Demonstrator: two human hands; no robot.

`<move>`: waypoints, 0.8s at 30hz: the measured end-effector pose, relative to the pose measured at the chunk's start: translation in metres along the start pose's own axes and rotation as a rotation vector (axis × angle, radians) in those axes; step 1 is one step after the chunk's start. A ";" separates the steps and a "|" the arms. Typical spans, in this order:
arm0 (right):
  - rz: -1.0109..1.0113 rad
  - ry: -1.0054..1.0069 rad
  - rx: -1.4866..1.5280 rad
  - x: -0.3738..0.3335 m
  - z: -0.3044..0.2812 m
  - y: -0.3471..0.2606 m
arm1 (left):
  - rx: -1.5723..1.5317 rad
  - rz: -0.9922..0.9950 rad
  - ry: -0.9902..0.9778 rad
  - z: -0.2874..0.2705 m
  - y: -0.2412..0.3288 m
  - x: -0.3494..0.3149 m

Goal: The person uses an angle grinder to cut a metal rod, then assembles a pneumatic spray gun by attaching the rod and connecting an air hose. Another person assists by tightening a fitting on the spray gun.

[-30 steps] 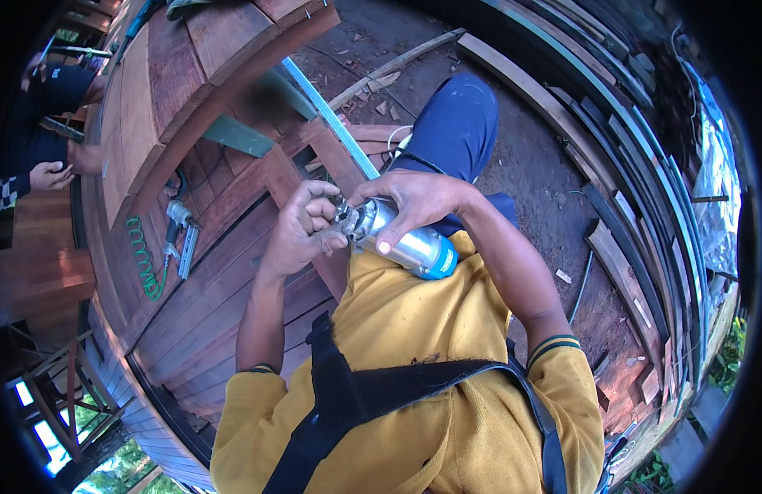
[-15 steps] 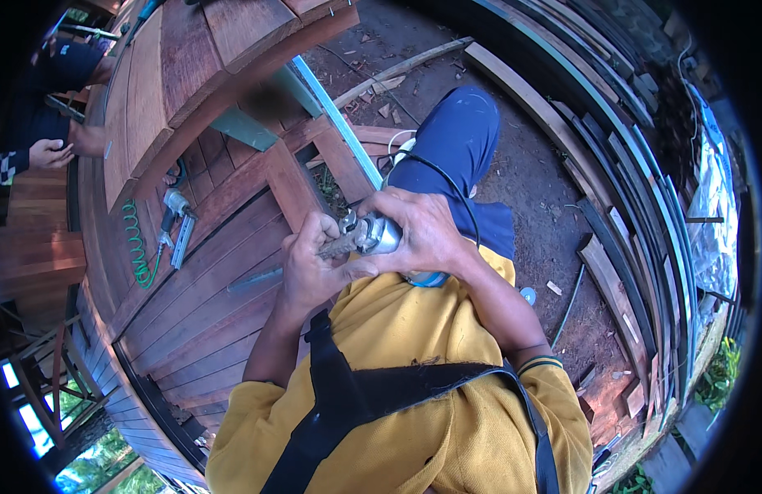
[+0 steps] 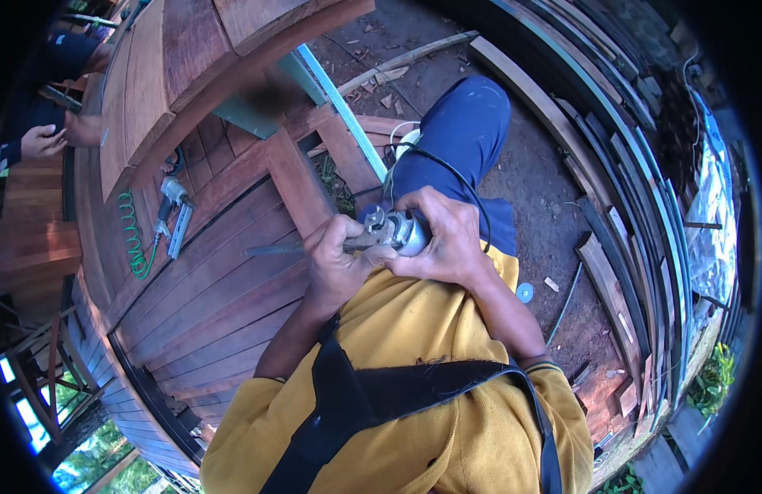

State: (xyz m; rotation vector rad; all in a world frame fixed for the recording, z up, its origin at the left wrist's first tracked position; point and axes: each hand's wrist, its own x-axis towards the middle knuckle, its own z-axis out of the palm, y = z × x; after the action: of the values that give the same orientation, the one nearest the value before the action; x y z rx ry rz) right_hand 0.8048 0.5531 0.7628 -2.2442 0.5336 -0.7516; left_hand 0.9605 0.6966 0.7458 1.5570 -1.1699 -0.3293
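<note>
In my right hand (image 3: 448,235) is a power tool with a silver metal head (image 3: 411,235), seemingly an angle grinder; its fingers and thumb wrap round the head. My left hand (image 3: 338,257) is closed round a grey metal wrench (image 3: 275,249), whose long handle sticks out to the left. The wrench's jaw end meets the spindle side of the grinder head, between my two thumbs. Most of the grinder's body is hidden beneath my right hand and the yellow shirt. A black cord (image 3: 448,167) loops over my blue-trousered leg.
A curved wooden bench top (image 3: 171,74) rises at upper left above plank decking (image 3: 208,272). A nail gun (image 3: 177,216) with a green coiled hose (image 3: 135,239) lies there. Another person's hand (image 3: 43,142) shows at far left. Stacked timber (image 3: 612,305) and a round disc (image 3: 525,292) lie right.
Both my hands, with the grinder and wrench, have shifted slightly right in the picture. The wrench's jaw and handle now show more clearly. The other person's hand has barely moved.
</note>
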 end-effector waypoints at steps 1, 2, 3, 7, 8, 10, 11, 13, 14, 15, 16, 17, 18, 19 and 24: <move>-0.054 -0.034 0.042 0.000 -0.001 0.003 | 0.047 0.036 -0.090 -0.008 0.001 0.002; -0.067 -0.040 0.064 -0.001 -0.002 0.006 | 0.035 0.073 -0.095 -0.019 0.001 0.007; -0.054 -0.054 0.081 -0.002 -0.004 0.009 | 0.034 0.124 -0.134 -0.035 0.000 0.013; 0.009 -0.009 0.101 0.004 -0.009 0.013 | 0.218 0.233 -0.194 -0.081 0.012 0.028; -0.002 -0.003 0.082 0.008 -0.011 0.012 | 0.340 0.303 -0.260 -0.083 0.017 0.035; 0.006 0.041 0.081 0.017 -0.015 0.007 | 0.330 0.387 -0.204 -0.089 0.042 0.046; 0.028 0.035 0.089 0.021 -0.020 0.004 | 0.331 0.440 -0.165 -0.101 0.062 0.053; 0.035 0.056 0.114 0.029 -0.027 -0.001 | 0.405 0.526 -0.030 -0.135 0.110 0.066; 0.076 0.072 0.132 0.031 -0.029 -0.003 | 0.555 0.543 0.040 -0.147 0.132 0.073; 0.086 0.080 0.160 0.035 -0.030 -0.004 | 0.688 0.586 0.111 -0.158 0.150 0.082; 0.087 0.082 0.157 0.036 -0.032 -0.005 | 0.862 0.646 0.065 -0.174 0.160 0.103; 0.083 0.076 0.114 0.039 -0.031 -0.005 | 1.029 0.631 0.024 -0.185 0.157 0.136; 0.086 0.080 0.079 0.041 -0.029 -0.005 | 1.085 0.735 0.029 -0.185 0.146 0.169; 0.058 0.093 0.131 0.043 -0.026 -0.006 | 1.173 0.707 0.063 -0.188 0.135 0.203; -0.003 0.104 0.056 0.052 -0.019 -0.013 | 0.943 0.655 -0.168 -0.179 0.063 0.288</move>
State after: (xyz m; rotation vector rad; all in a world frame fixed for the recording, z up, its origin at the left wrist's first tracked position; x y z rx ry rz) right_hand 0.8332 0.5234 0.8014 -2.1634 0.5523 -0.8776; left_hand 1.1956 0.5759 0.9680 1.7934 -2.0518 0.6297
